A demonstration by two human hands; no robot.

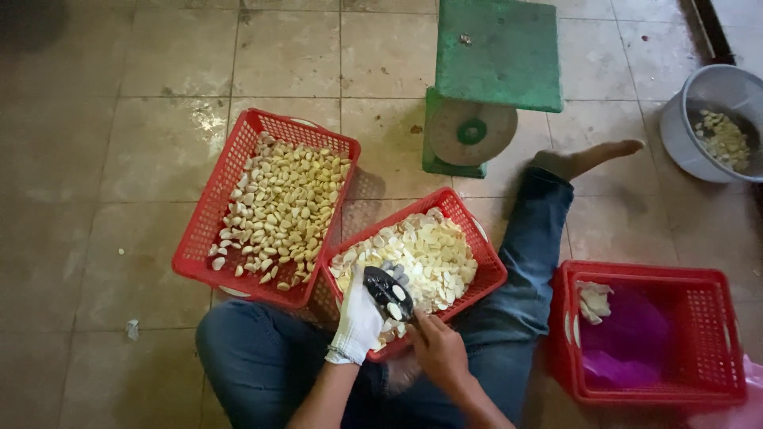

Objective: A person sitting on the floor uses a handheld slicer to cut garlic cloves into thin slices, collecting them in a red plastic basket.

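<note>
Our gloved left hand (pixel 358 322) is closed around a small dark slicer (pixel 388 292), holding it just over the near basket (pixel 485 274); a pale clove piece (pixel 395 310) lies on the slicer's face. Our bare right hand (pixel 439 349) pinches at the slicer's lower end with fingertips together, though we cannot tell what it grips.

We sit on a floor (pixel 119 143) of large beige tiles, worn, stained and faintly glossy, with dark grout lines. Our legs (pixel 524 262) are in blue denim, one stretched out with a bare foot (pixel 596 155).

The near basket is red plastic lattice, square, heaped with thin white slices (pixel 425 254). Touching it on the left is a second red basket (pixel 199 238) of whole yellowish cloves (pixel 282 206). A third red basket (pixel 644 274) at right holds a magenta bag (pixel 628 342) and a few white pieces. Beyond stands a green scale (pixel 493 56) with a chipped flat platform and round dial. A round grey tub (pixel 683 135) at upper right holds more cloves.
</note>
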